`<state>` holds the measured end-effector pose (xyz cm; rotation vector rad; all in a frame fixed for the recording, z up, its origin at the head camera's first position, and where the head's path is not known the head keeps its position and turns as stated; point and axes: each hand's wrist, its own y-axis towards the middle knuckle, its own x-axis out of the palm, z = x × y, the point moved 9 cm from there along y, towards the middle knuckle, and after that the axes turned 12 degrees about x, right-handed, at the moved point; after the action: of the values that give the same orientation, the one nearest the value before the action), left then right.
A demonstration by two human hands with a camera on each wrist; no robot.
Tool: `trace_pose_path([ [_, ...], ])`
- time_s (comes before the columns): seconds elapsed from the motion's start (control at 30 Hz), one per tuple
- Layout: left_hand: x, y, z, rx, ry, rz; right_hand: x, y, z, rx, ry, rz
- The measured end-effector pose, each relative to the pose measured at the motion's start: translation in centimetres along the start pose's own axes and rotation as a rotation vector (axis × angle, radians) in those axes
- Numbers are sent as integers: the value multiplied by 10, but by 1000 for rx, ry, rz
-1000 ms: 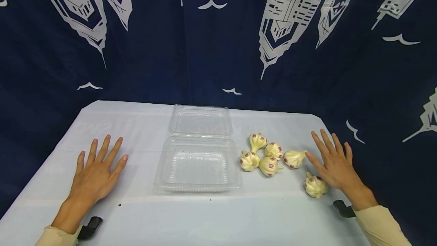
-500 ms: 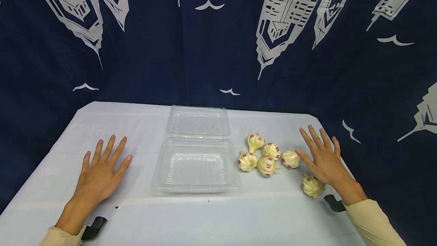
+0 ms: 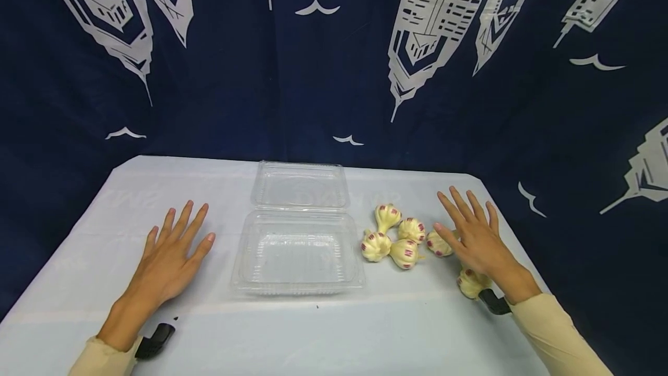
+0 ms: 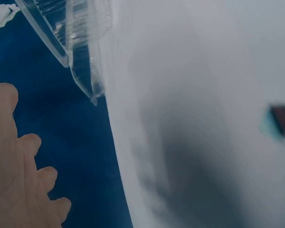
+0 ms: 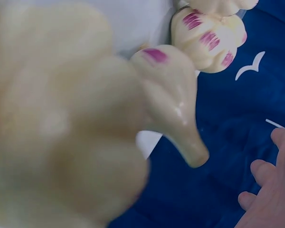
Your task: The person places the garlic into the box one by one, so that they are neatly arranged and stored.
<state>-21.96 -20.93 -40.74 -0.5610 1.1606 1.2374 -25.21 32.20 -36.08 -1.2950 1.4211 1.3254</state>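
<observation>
My left hand (image 3: pixel 169 268) hovers spread over the left side of the table, holding nothing. Its fingers show at the edge of the left wrist view, with a shadow on the white cloth. My right hand (image 3: pixel 477 242), fingers also spread, is over the right side and partly covers two garlic bulbs, the nearer garlic bulb (image 3: pixel 471 284) and a farther garlic bulb (image 3: pixel 439 243). Several more garlic bulbs (image 3: pixel 376 246) cluster beside the container. A clear plastic clamshell container (image 3: pixel 298 292) lies opened in the middle, its lid (image 3: pixel 300 185) folded back. A blurred bulb (image 5: pixel 61 123) looms large in the right wrist view.
The white-covered table (image 3: pixel 292 341) has cut-off far corners. Behind it hangs a dark blue curtain (image 3: pixel 235 74) printed with pale buildings and birds. A black wrist camera (image 3: pixel 155 341) sits at the left cuff, another wrist camera (image 3: pixel 494 302) at the right. A small dark speck (image 4: pixel 279 121) lies on the cloth.
Both hands have drifted inward, the left to the right and the right to the left, now covering more of the nearby garlic bulbs. The view has shifted slightly; container and bulbs stay in place.
</observation>
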Motion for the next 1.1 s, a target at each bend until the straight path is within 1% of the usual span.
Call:
trace_pose_path([
  [0.13, 2, 4, 6, 17, -22, -14, 0, 4, -11, -38, 7, 5],
  [0.23, 4, 7, 13, 48, -76, -43, 0, 6, -18, -71, 10, 9],
  [0.3, 8, 9, 18, 78, -149, -71, 1, 5, -22, -87, 17, 6],
  [0.4, 15, 11, 26, 120, -286, -118, 5, 3, -28, -101, 27, -2],
  [0.47, 19, 13, 30, 135, -366, -142, 8, 1, -33, -109, 38, -13],
  [0.53, 22, 14, 32, 147, -421, -161, 13, -1, -37, -118, 48, -21],
  [0.67, 30, 16, 35, 170, -483, -190, 21, -8, -47, -155, 70, -13],
  [0.8, 33, 18, 38, 200, -506, -203, 28, -16, -54, -183, 99, -9],
  [0.9, 33, 18, 43, 251, -536, -211, 32, -20, -57, -179, 133, -31],
  [1.0, 35, 17, 49, 313, -597, -236, 35, -24, -58, -180, 172, -53],
  [1.1, 37, 15, 52, 337, -662, -274, 37, -26, -60, -200, 194, -58],
])
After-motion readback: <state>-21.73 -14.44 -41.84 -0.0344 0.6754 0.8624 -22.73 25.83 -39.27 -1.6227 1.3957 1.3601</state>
